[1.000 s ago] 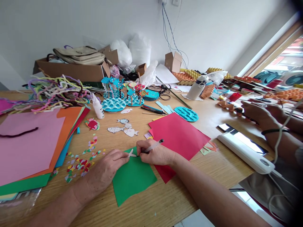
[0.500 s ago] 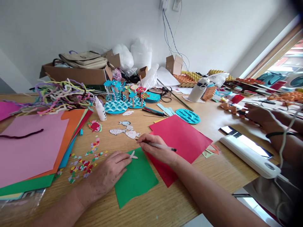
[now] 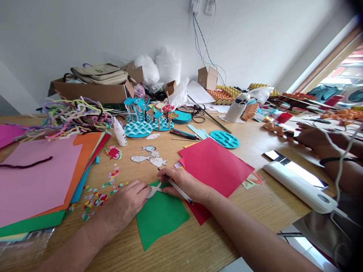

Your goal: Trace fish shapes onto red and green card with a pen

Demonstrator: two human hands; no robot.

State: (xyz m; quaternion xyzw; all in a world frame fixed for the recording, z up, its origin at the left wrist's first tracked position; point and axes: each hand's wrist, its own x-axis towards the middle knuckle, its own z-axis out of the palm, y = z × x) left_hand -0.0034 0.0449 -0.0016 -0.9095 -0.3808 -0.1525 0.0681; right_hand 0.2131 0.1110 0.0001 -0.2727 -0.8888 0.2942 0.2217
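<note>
On the near middle of the wooden table (image 3: 120, 251) lies a sheet of green paper (image 3: 163, 223), with a white paper cutout (image 3: 154, 192) on its far edge. The cutout's forked tail points right. At its left end rests the left hand (image 3: 129, 198), its fingers close together and their tips on the cutout; whether the thumb grips from below cannot be told. The right hand (image 3: 188, 185) has its fingers clamped on a pen (image 3: 180, 190), which slants with its dark tip toward the far left, while other fingertips of that hand are at the tail.

Red paper (image 3: 217, 166) lies just right of the green sheet, partly under the right wrist. Beyond the hands is a small group of drawn paper fish (image 3: 158, 161), with a red fish (image 3: 114, 152) to their left and coloured scraps (image 3: 99, 200) nearer. Farther left are a stack of coloured paper (image 3: 36, 177) and a glue bottle (image 3: 120, 133). Blue wavy discs (image 3: 138, 129) stand farther back, near a tangle of fuzzy stems (image 3: 73, 117). Well to the right, another person's hands (image 3: 310, 138) are beyond a white device (image 3: 300, 187).
</note>
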